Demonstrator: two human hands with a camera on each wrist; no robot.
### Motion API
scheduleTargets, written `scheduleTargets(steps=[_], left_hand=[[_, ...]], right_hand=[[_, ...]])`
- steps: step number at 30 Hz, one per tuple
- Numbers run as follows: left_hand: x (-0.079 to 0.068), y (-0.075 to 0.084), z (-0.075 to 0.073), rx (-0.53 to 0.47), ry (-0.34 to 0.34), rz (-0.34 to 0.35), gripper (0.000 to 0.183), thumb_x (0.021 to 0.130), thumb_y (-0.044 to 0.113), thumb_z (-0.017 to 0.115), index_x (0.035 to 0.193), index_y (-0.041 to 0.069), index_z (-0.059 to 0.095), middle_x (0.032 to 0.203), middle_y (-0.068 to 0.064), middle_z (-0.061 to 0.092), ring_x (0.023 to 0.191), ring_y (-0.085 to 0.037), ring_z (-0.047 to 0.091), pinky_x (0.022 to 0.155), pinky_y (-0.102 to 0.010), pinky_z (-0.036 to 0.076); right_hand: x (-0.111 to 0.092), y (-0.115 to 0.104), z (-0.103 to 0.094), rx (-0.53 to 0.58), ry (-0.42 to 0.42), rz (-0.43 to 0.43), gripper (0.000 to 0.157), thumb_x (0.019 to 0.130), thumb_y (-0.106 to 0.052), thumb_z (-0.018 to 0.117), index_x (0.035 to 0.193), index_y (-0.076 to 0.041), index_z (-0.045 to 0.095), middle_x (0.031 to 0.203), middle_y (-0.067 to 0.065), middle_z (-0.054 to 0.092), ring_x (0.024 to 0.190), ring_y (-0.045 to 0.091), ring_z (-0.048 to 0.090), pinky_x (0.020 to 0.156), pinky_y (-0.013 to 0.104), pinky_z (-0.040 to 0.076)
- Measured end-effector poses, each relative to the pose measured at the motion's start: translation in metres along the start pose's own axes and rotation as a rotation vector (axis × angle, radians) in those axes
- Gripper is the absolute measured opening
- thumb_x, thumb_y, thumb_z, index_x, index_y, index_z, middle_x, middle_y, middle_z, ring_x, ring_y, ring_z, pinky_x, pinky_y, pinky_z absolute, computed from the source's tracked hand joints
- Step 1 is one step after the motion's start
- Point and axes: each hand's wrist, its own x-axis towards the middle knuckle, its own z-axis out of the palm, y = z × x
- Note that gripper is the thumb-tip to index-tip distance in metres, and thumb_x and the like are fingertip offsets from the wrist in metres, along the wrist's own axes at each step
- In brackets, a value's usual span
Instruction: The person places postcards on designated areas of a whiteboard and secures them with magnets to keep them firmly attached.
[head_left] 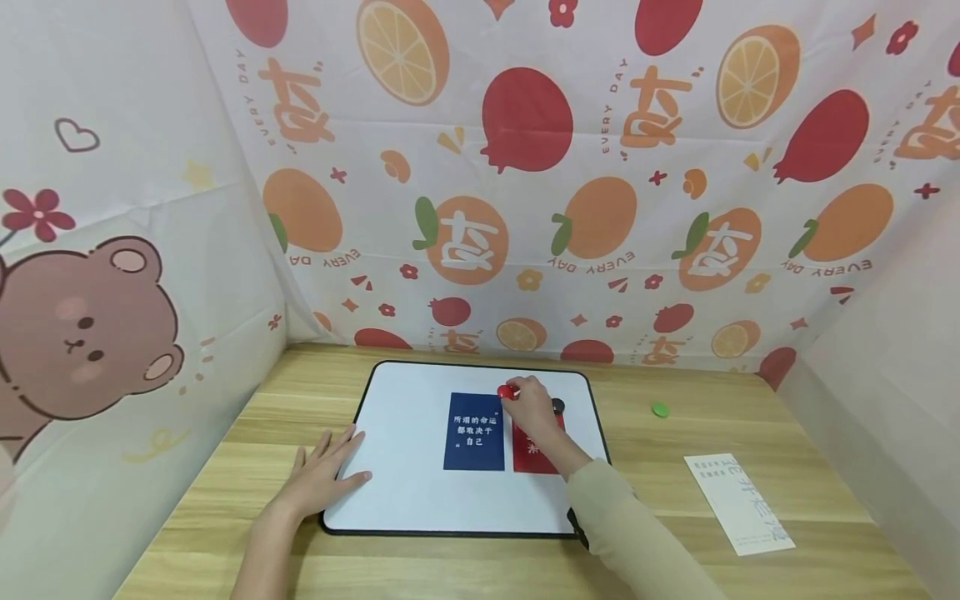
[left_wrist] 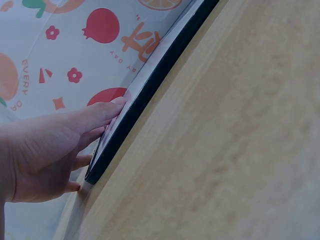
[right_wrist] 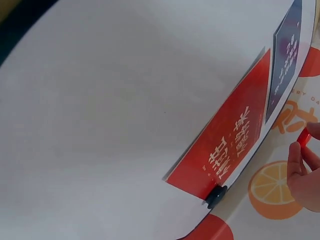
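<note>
A whiteboard (head_left: 397,500) with a dark rim lies on the table. On its left edge rests my left hand (head_left: 321,478), fingers spread, thumb on the white surface; the left wrist view shows that thumb over the rim (left_wrist: 132,117). My right hand (head_left: 534,412) pinches a red round magnet (head_left: 506,391) near the top right corner of a blue card (head_left: 474,457) with white writing. Just right of it lies a red card (head_left: 534,465), partly covered by my right hand and forearm. A black magnet (right_wrist: 216,196) sits at the red card's upper right corner.
A green round magnet (head_left: 660,409) lies on the wooden table (head_left: 240,508) to the right of the board. Nearer, a white card (head_left: 738,504) with writing lies at a slant. Printed fabric (head_left: 525,200) hangs behind and along the sides.
</note>
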Motion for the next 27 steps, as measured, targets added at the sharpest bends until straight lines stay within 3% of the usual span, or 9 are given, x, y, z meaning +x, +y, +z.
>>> scheduleTargets(steps=[7, 27], left_hand=[[0.000, 0.000, -0.001, -0.012, -0.003, 0.001, 0.070, 0.087, 0.042, 0.059, 0.137, -0.002, 0.039, 0.144, -0.023, 0.026, 0.128, -0.052, 0.010, 0.095, -0.070, -0.002], [0.000, -0.002, 0.001, -0.005, 0.001, -0.007, 0.070, 0.086, 0.043, 0.059, 0.137, -0.001, 0.039, 0.145, -0.022, 0.026, 0.129, -0.051, 0.010, 0.095, -0.069, -0.003]], right_hand=[[0.003, -0.002, 0.006, -0.020, -0.004, 0.036, 0.034, 0.081, -0.012, 0.070, 0.113, -0.004, 0.064, 0.100, 0.012, 0.057, 0.084, 0.021, 0.055, 0.073, 0.033, 0.052], [0.013, 0.003, 0.028, -0.056, -0.057, 0.038, 0.028, 0.083, -0.009, 0.068, 0.109, -0.001, 0.065, 0.098, 0.012, 0.056, 0.089, 0.023, 0.055, 0.081, 0.034, 0.050]])
